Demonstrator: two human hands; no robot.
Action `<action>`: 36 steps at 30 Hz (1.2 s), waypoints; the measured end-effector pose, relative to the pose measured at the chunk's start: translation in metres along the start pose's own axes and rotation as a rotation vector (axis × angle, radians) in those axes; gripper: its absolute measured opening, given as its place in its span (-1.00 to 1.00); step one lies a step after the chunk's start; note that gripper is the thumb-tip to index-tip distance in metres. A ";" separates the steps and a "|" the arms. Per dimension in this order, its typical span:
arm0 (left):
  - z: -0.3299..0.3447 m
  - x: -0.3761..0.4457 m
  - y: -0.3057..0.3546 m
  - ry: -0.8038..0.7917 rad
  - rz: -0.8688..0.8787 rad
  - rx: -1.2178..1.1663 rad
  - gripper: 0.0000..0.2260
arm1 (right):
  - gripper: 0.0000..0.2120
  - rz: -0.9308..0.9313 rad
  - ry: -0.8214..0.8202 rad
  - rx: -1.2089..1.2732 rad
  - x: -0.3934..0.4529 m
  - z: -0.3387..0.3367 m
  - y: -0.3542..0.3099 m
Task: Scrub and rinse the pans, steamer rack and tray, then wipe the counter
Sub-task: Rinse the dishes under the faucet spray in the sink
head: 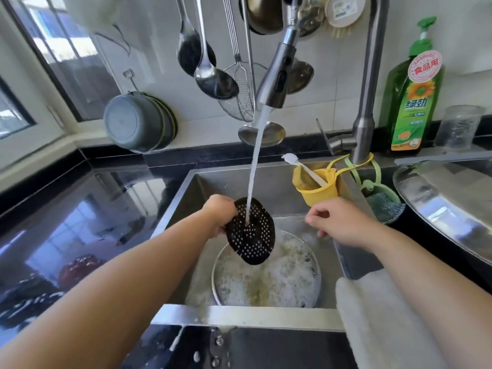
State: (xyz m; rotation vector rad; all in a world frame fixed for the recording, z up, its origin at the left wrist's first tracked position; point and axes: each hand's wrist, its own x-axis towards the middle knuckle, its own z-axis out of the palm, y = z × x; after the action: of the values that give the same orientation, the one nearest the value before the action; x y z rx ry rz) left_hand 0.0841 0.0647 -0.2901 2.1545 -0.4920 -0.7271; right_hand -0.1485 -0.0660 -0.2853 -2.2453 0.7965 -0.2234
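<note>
My left hand [219, 214] grips the left edge of a round black perforated steamer rack [251, 231] and holds it tilted over the sink [181, 209]. Water from the pull-down faucet [277, 73] runs onto the upper part of the rack. Below it in the sink sits a round metal pan [266, 282] full of foamy, greenish water. My right hand [336, 222] hovers to the right of the rack with fingers loosely curled, holding nothing.
A white cloth [372, 315] hangs over the sink's right front edge. Yellow sponge holder [318, 189] with a brush and a scrubber [383, 206] hang by the faucet base. Green dish soap bottle [412, 102] and a large metal lid [450, 203] stand at right; ladles hang above.
</note>
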 end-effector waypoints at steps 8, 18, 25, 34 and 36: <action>-0.051 -0.037 -0.030 0.093 -0.093 -0.316 -0.77 | -0.62 -0.202 0.548 0.273 0.010 -0.052 -0.109; -0.052 -0.039 -0.041 0.073 -0.233 -0.624 -0.73 | -0.81 -0.224 0.710 0.614 0.067 -0.094 -0.188; -0.042 -0.029 -0.047 -0.014 -0.155 -0.638 -0.53 | -0.87 -0.116 0.462 0.319 0.039 -0.052 -0.123; -0.024 -0.035 -0.043 -0.118 -0.124 -0.630 -0.57 | -0.74 -0.230 0.173 0.364 0.029 -0.001 -0.089; -0.021 -0.035 -0.044 -0.121 -0.132 -0.662 -0.57 | -0.67 -0.265 0.161 0.381 0.027 0.000 -0.087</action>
State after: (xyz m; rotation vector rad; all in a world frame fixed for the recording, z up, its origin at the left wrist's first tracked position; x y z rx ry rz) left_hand 0.0760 0.1228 -0.3020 1.5355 -0.1338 -0.9416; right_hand -0.0857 -0.0351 -0.2276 -1.9782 0.4843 -0.6334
